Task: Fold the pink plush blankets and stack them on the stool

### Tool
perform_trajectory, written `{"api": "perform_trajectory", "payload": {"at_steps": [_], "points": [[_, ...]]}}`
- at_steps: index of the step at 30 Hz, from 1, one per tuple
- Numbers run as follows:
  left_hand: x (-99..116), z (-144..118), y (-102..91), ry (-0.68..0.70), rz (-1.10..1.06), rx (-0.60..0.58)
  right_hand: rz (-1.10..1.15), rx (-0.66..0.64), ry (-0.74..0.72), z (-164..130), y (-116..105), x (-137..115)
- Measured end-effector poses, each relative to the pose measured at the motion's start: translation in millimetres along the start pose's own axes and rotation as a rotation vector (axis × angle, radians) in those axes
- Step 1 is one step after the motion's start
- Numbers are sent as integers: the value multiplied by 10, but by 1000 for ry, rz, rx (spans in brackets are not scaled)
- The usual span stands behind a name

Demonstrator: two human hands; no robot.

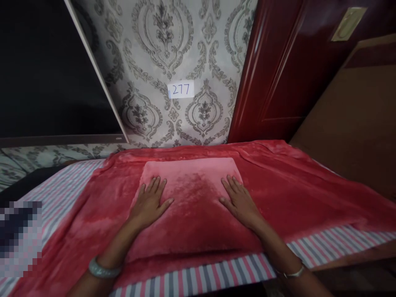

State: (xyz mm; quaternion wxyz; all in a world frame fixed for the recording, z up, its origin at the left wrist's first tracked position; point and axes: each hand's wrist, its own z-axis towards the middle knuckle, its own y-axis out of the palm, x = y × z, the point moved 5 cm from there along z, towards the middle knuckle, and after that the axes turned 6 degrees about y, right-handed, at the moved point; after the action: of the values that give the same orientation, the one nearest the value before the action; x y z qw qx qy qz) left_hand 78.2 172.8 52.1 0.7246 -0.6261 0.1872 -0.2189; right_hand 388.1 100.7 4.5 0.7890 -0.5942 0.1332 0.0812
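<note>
I am looking down at a bed, and I am pressing both hands flat on a folded red blanket. My left hand (pixel 151 202) is lying palm down, fingers spread wide, on the left part of the folded red blanket (pixel 190 206); my right hand (pixel 238 200) is lying the same way on its right part. Neither hand is gripping anything; both are open and resting on the plush surface. The folded blanket is sitting in the middle of the bed, on top of a larger red blanket (pixel 293 185) that is spreading out under it to both sides and reaching back to the wall. As far as I can judge, the folding is largely finished: the piece is already forming a neat, thick rectangle with squared corners, and my hands seem to be smoothing or flattening it; whether another fold remains I cannot tell. Under the red layers a striped sheet (pixel 216 278), in grey, white and pink, is showing along the near edge and at the left. I am wearing a pale bangle (pixel 103 268) on my left wrist and a thin bracelet (pixel 292 273) on my right. On the patterned wallpaper (pixel 173 49) behind the bed, a small white label (pixel 181 89) is reading "277" in handwritten digits. No brand names are showing anywhere. A dark red door (pixel 278 66) is standing at the right.
</note>
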Motion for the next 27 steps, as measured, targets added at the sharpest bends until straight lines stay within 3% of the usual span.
{"api": "perform_trajectory", "payload": {"at_steps": [8,10,13,16,18,23,27], "points": [[51,84,-268,-27,-96,-104,64,-109,-12,222,-172,66],[245,186,-394,36,-111,-68,95,-68,-35,344,-271,44],[739,400,-490,223,-160,-64,109,-22,-43,500,-351,-69],[1209,590,-401,343,-197,-115,48,-62,-2,528,-281,-225],[1391,656,-251,366,-181,-144,-13,-75,32,468,-196,-304],[1440,636,96,399,-143,-72,-94,-16,36,296,-66,-360],[1397,615,154,405,-145,-49,-78,15,27,284,-35,-314]]}}
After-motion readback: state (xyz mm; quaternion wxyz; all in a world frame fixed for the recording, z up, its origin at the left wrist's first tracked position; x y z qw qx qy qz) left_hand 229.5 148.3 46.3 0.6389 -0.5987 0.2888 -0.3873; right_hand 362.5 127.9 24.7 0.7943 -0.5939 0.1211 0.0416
